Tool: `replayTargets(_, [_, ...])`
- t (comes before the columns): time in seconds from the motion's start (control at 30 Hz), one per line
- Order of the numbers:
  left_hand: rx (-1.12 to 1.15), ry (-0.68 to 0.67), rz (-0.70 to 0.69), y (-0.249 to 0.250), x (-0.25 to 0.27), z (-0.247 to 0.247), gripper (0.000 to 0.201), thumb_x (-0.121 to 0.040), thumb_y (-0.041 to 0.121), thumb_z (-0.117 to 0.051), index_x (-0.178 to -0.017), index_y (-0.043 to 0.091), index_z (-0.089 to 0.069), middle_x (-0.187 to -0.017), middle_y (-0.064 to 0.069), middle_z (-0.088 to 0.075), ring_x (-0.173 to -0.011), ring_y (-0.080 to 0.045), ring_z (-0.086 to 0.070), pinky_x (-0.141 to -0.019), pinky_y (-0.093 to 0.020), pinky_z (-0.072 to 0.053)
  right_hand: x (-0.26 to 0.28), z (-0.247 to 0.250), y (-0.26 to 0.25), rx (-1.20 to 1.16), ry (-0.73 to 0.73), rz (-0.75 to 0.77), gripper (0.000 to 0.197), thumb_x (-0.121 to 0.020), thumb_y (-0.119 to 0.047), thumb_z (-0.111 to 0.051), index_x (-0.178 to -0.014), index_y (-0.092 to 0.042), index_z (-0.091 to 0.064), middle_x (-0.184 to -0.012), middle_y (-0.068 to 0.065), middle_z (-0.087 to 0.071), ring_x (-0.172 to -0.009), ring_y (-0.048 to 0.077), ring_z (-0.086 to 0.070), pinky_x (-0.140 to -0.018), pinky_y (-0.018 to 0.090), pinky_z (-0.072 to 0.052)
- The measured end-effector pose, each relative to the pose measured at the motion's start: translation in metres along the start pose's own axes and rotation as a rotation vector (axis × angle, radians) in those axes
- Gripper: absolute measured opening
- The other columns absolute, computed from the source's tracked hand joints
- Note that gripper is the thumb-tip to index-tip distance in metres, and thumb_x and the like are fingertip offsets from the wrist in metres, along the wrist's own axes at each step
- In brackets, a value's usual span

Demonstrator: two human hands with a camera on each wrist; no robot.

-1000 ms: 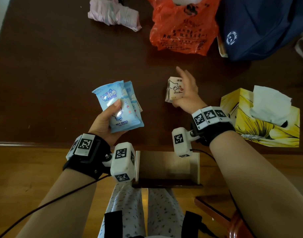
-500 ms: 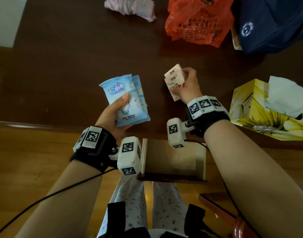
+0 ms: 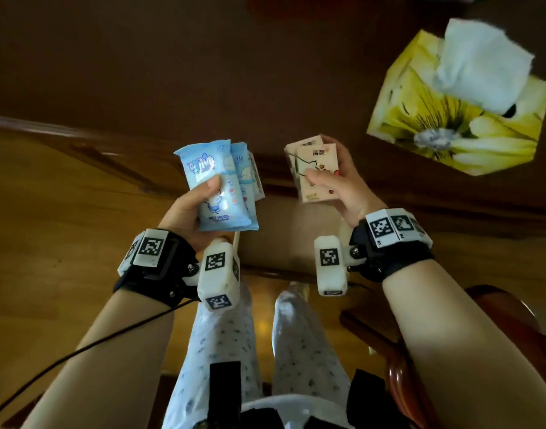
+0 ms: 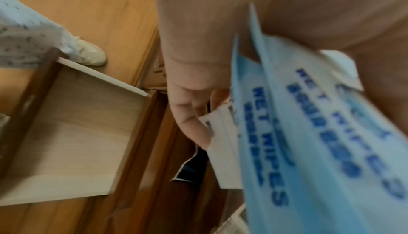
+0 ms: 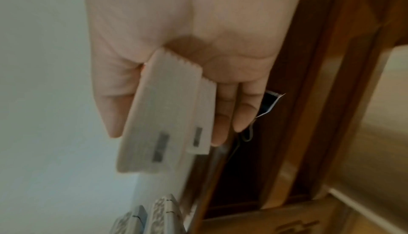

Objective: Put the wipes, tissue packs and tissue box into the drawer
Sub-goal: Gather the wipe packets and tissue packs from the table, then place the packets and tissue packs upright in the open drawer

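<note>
1. At nine o'clock, the left hand [image 3: 188, 209] is clasped around a fanned stack of blue wet wipes [image 3: 217, 187], thumb pressed across the front pack.
2. Below them, at six o'clock, the pale wooden drawer [image 4: 73, 133] stands pulled open, nothing visible inside it.
3. Just past centre, the right hand [image 3: 343, 184] grips two beige tissue packs [image 3: 316, 173], thumb on the front one, fingers behind.
4. At two o'clock, the yellow flowered tissue box [image 3: 445, 119] sits on the dark table [image 3: 172, 66], well apart from both hands, a white tissue sticking up.
</note>
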State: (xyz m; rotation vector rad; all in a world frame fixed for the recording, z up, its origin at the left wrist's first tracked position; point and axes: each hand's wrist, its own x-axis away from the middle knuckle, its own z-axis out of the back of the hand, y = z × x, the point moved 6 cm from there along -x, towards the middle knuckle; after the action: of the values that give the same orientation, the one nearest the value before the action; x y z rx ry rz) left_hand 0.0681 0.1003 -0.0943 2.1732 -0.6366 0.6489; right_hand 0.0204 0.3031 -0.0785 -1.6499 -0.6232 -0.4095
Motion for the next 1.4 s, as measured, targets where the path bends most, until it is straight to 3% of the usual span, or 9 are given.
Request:
replayTargets(0.23, [-0.104,-0.005,0.201,-0.113,-0.011,0.005,0.084,-0.025,0.037,-0.089,-0.102,0.015,-0.062,-0.082,-0.003,-0.077,-0.075,-0.018,-0.073,-0.064,-0.032,-0.057,0.017,0.051,0.1,0.196,-0.145,-0.246,0.067,-0.08,-0.01,-0.065,-0.135,-0.035,-0.036,-0.109,-0.005,-0.062,-0.101,0.016,-0.061,-0.09,0.036,-0.05])
replayTargets(0.4, [-0.351,-0.041,0.311,-0.164,-0.079,0.058,0.085,-0.017,0.041,-0.089,-0.093,0.014,-0.065,-0.074,-0.002,-0.077,-0.065,-0.016,-0.073,-0.056,-0.028,-0.056,-0.039,0.072,0.189,0.378,-0.132,-0.279,0.021,-0.085,-0.032,-0.059,-0.095,-0.045,-0.046,-0.102,-0.004,-0.065,-0.097,0.016,-0.062,-0.101,0.047,-0.044])
replayTargets(0.47, [-0.471,-0.035,0.315,-0.182,-0.117,0.084,0.081,-0.011,0.039,-0.089,-0.086,0.015,-0.066,-0.068,0.0,-0.076,-0.061,-0.015,-0.072,-0.053,-0.026,-0.056,-0.068,0.083,0.229,0.408,-0.117,-0.287,0.019,-0.088,-0.029,-0.056,-0.092,-0.042,-0.043,-0.095,-0.005,-0.063,-0.088,0.014,-0.059,-0.089,0.041,-0.047])
replayTargets(0.57, [-0.574,-0.066,0.386,-0.214,-0.172,0.119,0.055,-0.027,0.022,-0.09,-0.078,0.018,-0.072,-0.069,0.0,-0.076,-0.067,-0.019,-0.072,-0.058,-0.028,-0.058,-0.114,0.098,0.287,0.422,-0.093,-0.301,0.012,-0.086,-0.032,-0.058,-0.095,-0.035,-0.051,-0.098,0.001,-0.065,-0.093,0.021,-0.059,-0.068,0.03,-0.041])
replayTargets(0.7, [-0.615,-0.069,0.438,-0.254,-0.234,0.153,0.007,-0.073,0.017,-0.067,-0.079,0.015,-0.066,-0.061,0.002,-0.074,-0.053,-0.011,-0.069,-0.056,-0.025,-0.056,-0.177,0.12,0.358,0.396,0.001,-0.332,0.033,-0.075,-0.046,-0.064,-0.101,-0.027,-0.056,-0.092,-0.002,-0.066,-0.096,0.022,-0.06,-0.07,0.029,-0.04])
replayTargets(0.83, [-0.565,-0.051,0.413,-0.294,-0.3,0.177,0.015,-0.089,0.01,-0.049,-0.079,0.012,-0.06,-0.053,0.001,-0.071,-0.046,-0.01,-0.067,-0.048,-0.023,-0.054,-0.247,0.141,0.41,0.431,0.053,-0.3,0.031,-0.072,-0.046,-0.065,-0.096,-0.029,-0.061,-0.098,-0.002,-0.068,-0.109,0.027,-0.06,-0.082,0.037,-0.039])
replayTargets(1.03, [-0.607,-0.1,0.337,-0.34,-0.371,0.195,0.012,-0.088,0.012,-0.051,-0.079,0.012,-0.059,-0.049,0.001,-0.069,-0.042,-0.011,-0.065,-0.047,-0.022,-0.053,-0.311,0.165,0.443,0.431,0.197,-0.129,0.039,-0.09,-0.021,-0.054,-0.127,-0.011,-0.052,-0.107,0.002,-0.056,-0.085,0.012,-0.054,-0.054,0.014,-0.038])
replayTargets(1.2, [-0.575,-0.049,0.268,-0.353,-0.375,0.204,0.004,-0.083,0.013,-0.059,-0.083,0.015,-0.062,-0.061,0.0,-0.073,-0.058,-0.014,-0.068,-0.072,-0.033,-0.055,-0.31,0.174,0.458,0.335,0.26,-0.044,0.043,-0.081,-0.022,-0.064,-0.123,-0.017,-0.056,-0.121,0.01,-0.065,-0.103,0.025,-0.063,-0.081,0.034,-0.05])
replayTargets(1.4, [-0.556,0.054,0.127,-0.331,-0.375,0.209,0.016,-0.068,0.016,-0.073,-0.082,0.015,-0.065,-0.064,-0.001,-0.075,-0.061,-0.016,-0.07,-0.063,-0.034,-0.059,-0.298,0.212,0.455,0.265,0.536,0.064,0.054,-0.048,-0.065,-0.066,-0.098,-0.048,-0.058,-0.131,0.009,-0.051,-0.12,0.032,-0.05,-0.096,0.05,-0.046])
